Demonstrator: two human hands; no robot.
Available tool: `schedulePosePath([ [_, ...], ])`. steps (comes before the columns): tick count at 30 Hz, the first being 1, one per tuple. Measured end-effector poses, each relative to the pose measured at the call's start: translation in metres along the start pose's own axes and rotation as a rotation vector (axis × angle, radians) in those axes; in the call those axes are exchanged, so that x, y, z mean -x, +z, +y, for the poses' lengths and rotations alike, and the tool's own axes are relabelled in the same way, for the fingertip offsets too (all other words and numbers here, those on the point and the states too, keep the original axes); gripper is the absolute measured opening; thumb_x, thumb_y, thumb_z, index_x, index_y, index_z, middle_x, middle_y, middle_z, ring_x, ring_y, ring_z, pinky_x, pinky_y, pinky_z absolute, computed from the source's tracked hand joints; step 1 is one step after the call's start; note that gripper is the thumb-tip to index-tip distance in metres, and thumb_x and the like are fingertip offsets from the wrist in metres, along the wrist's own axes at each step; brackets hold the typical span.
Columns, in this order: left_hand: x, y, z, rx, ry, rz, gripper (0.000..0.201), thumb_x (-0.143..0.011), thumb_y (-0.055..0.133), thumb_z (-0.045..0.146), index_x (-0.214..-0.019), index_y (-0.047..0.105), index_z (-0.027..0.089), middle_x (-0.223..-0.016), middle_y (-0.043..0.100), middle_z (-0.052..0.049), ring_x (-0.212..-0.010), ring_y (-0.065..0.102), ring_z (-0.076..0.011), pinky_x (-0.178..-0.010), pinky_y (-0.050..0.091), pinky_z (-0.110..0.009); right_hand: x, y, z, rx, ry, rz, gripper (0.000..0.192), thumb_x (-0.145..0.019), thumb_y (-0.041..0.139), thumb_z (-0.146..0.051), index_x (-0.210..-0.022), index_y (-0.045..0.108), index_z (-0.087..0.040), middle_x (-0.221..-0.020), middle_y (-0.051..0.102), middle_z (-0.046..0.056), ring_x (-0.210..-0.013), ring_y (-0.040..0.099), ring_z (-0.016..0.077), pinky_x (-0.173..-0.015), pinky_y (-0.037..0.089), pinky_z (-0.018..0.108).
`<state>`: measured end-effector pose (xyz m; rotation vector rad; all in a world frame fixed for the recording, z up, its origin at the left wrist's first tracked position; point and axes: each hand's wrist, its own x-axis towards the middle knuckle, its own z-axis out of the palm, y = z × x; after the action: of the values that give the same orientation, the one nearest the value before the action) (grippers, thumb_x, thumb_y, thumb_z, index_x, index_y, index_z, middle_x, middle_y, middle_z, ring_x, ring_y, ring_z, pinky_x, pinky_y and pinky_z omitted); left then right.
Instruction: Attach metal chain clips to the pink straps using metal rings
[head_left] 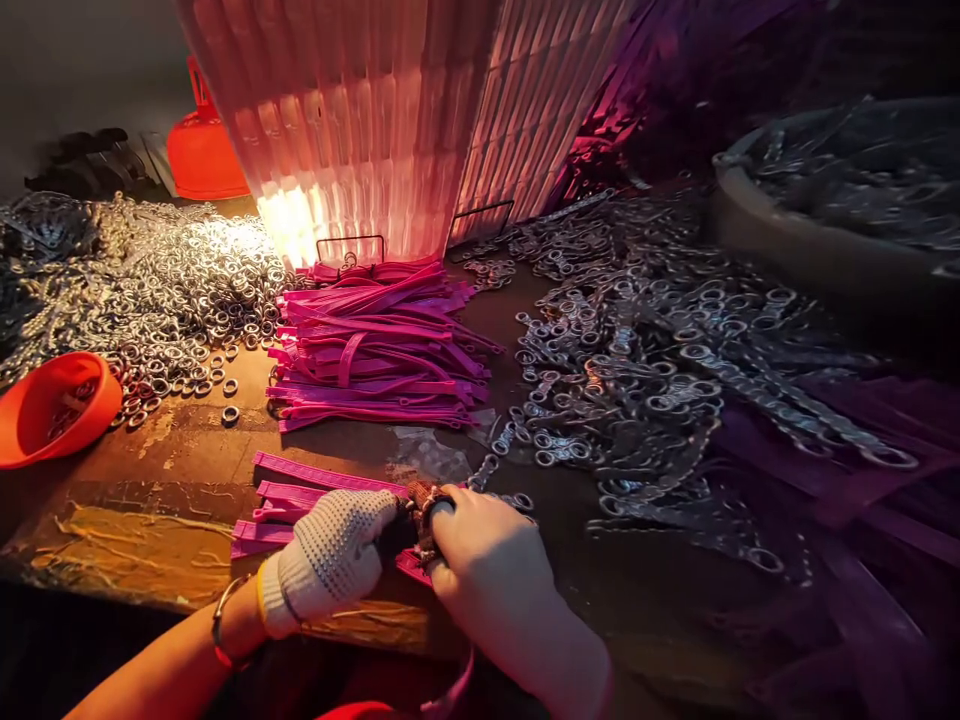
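We are pinching a flat pink plastic strap (300,497) between gloved left hand (334,555) and bare right hand (487,560), both closed, steadying a small metal clasp (427,515) between the fingertips.

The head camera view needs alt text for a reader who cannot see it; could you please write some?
Two hands meet at the near edge of a worn table: the gloved left hand and bare right hand work a pink strap. Behind lie stacked pink straps, metal rings and metal clasps.
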<state>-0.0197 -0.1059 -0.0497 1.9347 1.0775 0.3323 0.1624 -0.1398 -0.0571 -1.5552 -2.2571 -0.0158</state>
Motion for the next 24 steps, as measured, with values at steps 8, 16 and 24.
schedulePosePath([
  [8, 0.0, 0.015, -0.016, 0.077, -0.024, 0.064, 0.02, -0.089, 0.047, 0.015, -0.082, 0.065, 0.014, -0.079, 0.067, -0.004, -0.071, 0.056, -0.0146, -0.065, 0.038, -0.024, -0.017, -0.015, 0.007, -0.089, 0.162, -0.671, 0.018, -0.078, 0.055, -0.01, -0.092, 0.064, -0.016, -0.084, 0.073, 0.009, -0.078, 0.067, 0.0235, -0.061, 0.036, 0.029],
  [16, -0.002, 0.022, -0.011, -0.053, -0.056, -0.044, 0.022, -0.079, 0.041, 0.008, -0.067, 0.058, 0.014, -0.065, 0.06, -0.003, -0.06, 0.047, -0.0129, -0.055, 0.03, -0.025, -0.005, -0.005, 0.0, 0.035, -0.094, -0.671, 0.011, -0.079, 0.054, -0.013, -0.086, 0.062, -0.015, -0.073, 0.07, 0.012, -0.066, 0.068, 0.0253, -0.051, 0.023, 0.032],
  [24, 0.011, -0.079, 0.009, 0.289, -0.272, -0.296, 0.02, -0.073, 0.066, 0.022, -0.091, 0.076, 0.016, -0.073, 0.07, -0.003, -0.062, 0.058, -0.0154, -0.055, 0.044, -0.021, 0.006, -0.017, 0.029, 0.097, -0.061, -0.428, 0.003, -0.079, 0.058, -0.016, -0.078, 0.061, -0.016, -0.063, 0.066, 0.007, -0.059, 0.06, 0.02, -0.055, 0.024, 0.033],
])
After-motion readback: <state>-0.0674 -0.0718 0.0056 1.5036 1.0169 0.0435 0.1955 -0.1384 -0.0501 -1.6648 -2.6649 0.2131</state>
